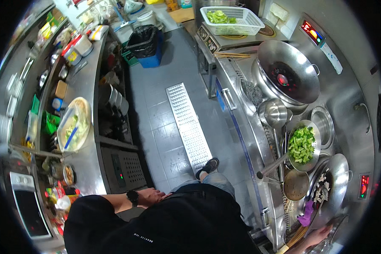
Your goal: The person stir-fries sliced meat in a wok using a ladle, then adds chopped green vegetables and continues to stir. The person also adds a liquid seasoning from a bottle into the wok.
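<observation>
My left hand [150, 197], below a dark wristwatch, rests against the black shirt at my waist; what its fingers do is unclear. My right hand [319, 235] is at the lower right, beside a shiny, partly cut-off thing [335, 227]; its grip is blurred. Above it stands a wok [339, 177] with pale food pieces [321, 189] and a long-handled utensil inside. A purple cloth [306, 214] lies at the wok's near edge. Chopped green vegetables [301, 145] fill a long-handled strainer [316, 155] resting over the stove. Close by is a pot of brownish liquid [296, 185].
A larger wok [300, 60] with dark liquid and a ladle sits farther along the stove. Beyond it is a white basket [247, 30] of greens. The left steel counter [92, 171] bears a covered tray. A black-lined bin [150, 60] and metal drain grate [189, 127] are on the floor.
</observation>
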Motion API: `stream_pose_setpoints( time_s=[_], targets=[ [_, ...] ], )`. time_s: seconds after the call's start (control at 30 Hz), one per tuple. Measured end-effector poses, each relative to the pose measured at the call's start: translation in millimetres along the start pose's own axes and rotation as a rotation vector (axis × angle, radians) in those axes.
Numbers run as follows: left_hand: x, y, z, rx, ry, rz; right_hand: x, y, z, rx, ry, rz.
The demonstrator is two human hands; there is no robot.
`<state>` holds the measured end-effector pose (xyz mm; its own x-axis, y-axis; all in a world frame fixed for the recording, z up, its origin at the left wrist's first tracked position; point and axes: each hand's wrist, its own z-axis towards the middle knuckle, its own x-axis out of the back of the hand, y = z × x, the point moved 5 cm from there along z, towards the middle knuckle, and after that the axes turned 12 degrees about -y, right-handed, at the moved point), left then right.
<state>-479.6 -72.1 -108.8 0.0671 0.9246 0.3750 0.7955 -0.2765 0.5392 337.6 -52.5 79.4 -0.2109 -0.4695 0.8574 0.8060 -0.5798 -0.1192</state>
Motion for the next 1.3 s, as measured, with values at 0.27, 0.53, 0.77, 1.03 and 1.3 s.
stream_pose_setpoints(
  time_s=[0.27, 0.53, 0.77, 1.03, 1.3],
  targets=[
    [216, -114, -14, 0.258, 0.649, -0.093, -70, -459, 87, 0.417, -0.541, 0.893],
    [345, -238, 6, 0.228, 0.917, -0.489, -198, -853, 36, 0.648, -1.010, 1.006],
    [570, -415, 17, 0.033, 0.759, -0.376, -425, -1073, 83, -0.076, -1.217, 0.850],
    [843, -516, 60, -0.303, 0.723, -0.270, -534, -1213, 105, -0.600, -1.387, 1.071],
    [915, -488, 114, -0.561, 0.539, -0.700, -427, -1247, 77, -0.359, -1.279, 0.890]
  ],
)
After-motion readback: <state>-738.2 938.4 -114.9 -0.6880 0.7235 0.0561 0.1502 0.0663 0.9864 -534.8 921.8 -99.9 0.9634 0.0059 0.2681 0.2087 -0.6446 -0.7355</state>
